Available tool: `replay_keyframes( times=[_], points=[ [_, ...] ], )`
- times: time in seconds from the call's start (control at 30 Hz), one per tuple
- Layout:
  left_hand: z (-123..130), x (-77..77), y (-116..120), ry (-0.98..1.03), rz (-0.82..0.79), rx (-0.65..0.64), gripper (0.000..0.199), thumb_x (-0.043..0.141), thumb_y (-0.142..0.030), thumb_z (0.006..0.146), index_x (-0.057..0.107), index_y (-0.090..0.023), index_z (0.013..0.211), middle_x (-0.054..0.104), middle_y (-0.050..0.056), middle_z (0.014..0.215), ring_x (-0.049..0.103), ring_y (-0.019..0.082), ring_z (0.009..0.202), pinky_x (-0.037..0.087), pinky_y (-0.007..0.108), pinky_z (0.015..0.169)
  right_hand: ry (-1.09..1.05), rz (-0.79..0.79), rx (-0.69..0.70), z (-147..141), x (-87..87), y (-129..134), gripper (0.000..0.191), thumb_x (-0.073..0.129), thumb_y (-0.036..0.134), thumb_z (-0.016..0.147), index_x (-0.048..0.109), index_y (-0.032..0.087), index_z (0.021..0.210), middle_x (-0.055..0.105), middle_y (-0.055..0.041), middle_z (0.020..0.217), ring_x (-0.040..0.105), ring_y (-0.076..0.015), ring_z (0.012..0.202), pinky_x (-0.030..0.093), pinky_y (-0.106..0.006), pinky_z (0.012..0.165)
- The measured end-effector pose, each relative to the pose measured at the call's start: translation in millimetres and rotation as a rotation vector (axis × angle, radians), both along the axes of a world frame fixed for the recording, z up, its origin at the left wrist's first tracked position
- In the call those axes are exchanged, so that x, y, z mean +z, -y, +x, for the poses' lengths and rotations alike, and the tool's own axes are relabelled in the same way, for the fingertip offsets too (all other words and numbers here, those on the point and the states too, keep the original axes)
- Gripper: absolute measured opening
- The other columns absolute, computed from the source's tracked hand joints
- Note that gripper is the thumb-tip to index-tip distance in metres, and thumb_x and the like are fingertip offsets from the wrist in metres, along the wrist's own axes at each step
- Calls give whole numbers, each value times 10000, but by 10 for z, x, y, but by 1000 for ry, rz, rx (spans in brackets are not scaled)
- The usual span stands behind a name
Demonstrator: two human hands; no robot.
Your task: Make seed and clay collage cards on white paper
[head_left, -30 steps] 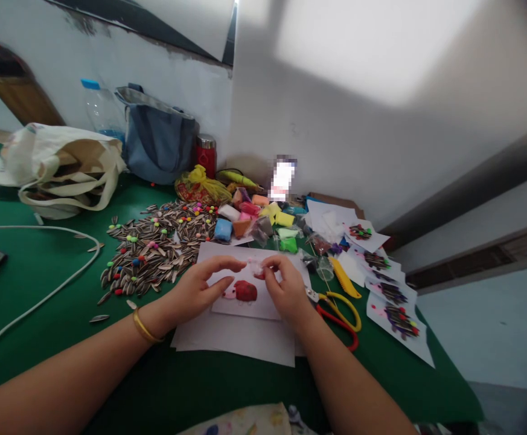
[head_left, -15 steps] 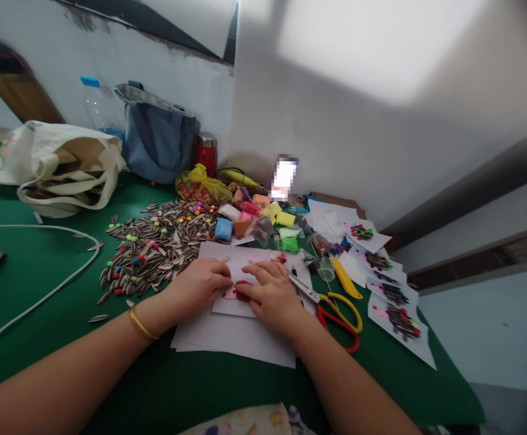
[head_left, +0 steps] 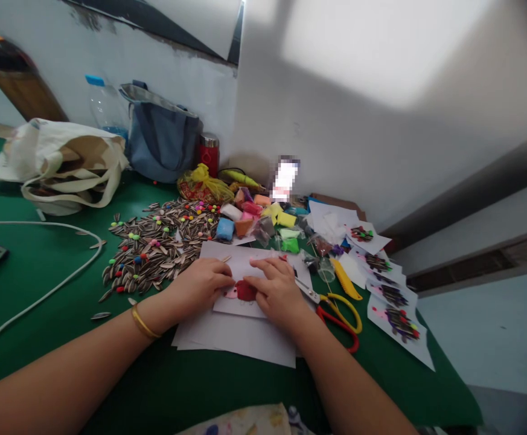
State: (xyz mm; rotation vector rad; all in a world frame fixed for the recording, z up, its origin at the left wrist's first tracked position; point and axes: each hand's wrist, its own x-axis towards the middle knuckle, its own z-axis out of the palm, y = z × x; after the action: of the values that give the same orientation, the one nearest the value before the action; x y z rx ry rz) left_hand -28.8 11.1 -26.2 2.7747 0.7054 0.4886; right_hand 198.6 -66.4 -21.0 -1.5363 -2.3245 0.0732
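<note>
A flattened dark red clay piece (head_left: pixel 245 290) lies on a small white card (head_left: pixel 236 308), joined on its left to a pink clay piece (head_left: pixel 231 293). My right hand (head_left: pixel 279 293) is stretched over the card, its fingers apart and its fingertips at the red clay's right and upper edge. My left hand (head_left: pixel 202 285), a gold bangle at its wrist, rests on the card's left side. Its fingers are bent together beside the pink clay; what lies beneath the tips is hidden. Larger white sheets (head_left: pixel 240 341) lie under the card.
Scissors (head_left: pixel 331 308) and a yellow cutter (head_left: pixel 347 279) lie right of the card. Sunflower seeds with coloured clay balls (head_left: pixel 154 248) spread at left. Clay packs (head_left: pixel 244 227) and a lit phone (head_left: pixel 285 179) stand behind. Cards decorated with seeds (head_left: pixel 401 323) line the right edge.
My right hand has shifted slightly right and lifted off the middle of the red clay, so more of it shows. My left hand stays almost in place.
</note>
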Motion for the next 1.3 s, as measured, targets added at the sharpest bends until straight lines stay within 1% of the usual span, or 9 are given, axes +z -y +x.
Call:
replay_keyframes(
  times=[0.2,0.6,0.73,0.83,0.97,1.03,1.13,1.2,1.3],
  points=[
    [11,-16,42,-37,13,3,261,572,-223,924,723,-326,1111,655,43,1033,588,217,962,425,368,868,45,-63,15,-19,9,-3,393,599,158,809,717,320,1147,538,-27,1422,402,-281,1293,234,-500,1113],
    [43,18,102,-157,157,8,261,557,-306,955,656,-339,1194,624,50,1012,560,247,1005,375,388,869,16,-4,-38,-5,-17,-22,383,585,153,801,717,291,1133,557,-22,1412,418,-282,1278,241,-490,1102],
    [46,6,99,-154,151,8,248,554,-299,958,660,-332,1180,628,47,1021,559,239,1020,366,385,887,37,-25,-17,2,-19,-13,394,588,151,799,717,302,1139,544,-21,1425,419,-281,1277,247,-491,1098],
    [53,-15,91,-135,116,23,247,544,-250,959,655,-279,1177,640,50,1031,561,225,1001,373,379,899,48,-41,-6,-1,-27,-8,393,588,150,807,718,309,1142,543,-21,1425,419,-280,1277,248,-493,1100],
    [81,-20,99,-124,74,49,246,534,-207,951,671,-264,1147,629,54,1049,548,228,1024,385,375,911,24,-23,-46,14,-3,-29,369,594,140,816,725,294,1125,582,-38,1373,434,-284,1255,280,-497,1080],
    [87,-10,101,-140,59,38,263,537,-206,944,675,-297,1149,621,49,1045,542,228,1011,391,371,894,8,-33,-76,45,34,-39,348,586,126,820,740,271,1096,653,-65,1226,494,-272,1163,346,-466,1030],
    [75,2,95,-153,57,23,326,535,-185,931,655,-320,1202,615,54,1047,542,225,983,397,368,866,-26,-137,-85,107,107,-22,358,548,93,830,746,222,1099,668,-77,1020,577,-214,965,450,-351,899],
    [62,0,91,-152,63,19,349,532,-175,924,650,-318,1219,616,58,1057,543,232,997,395,377,873,-37,-222,-64,137,149,10,399,525,80,839,724,220,1155,650,-68,1014,595,-185,911,471,-300,843],
    [47,-11,97,-137,70,27,355,536,-182,915,653,-310,1224,619,66,1080,544,246,1020,392,395,893,-15,-304,-6,148,182,55,456,523,82,848,676,254,1242,626,-59,1052,594,-179,934,465,-288,852]
  ],
)
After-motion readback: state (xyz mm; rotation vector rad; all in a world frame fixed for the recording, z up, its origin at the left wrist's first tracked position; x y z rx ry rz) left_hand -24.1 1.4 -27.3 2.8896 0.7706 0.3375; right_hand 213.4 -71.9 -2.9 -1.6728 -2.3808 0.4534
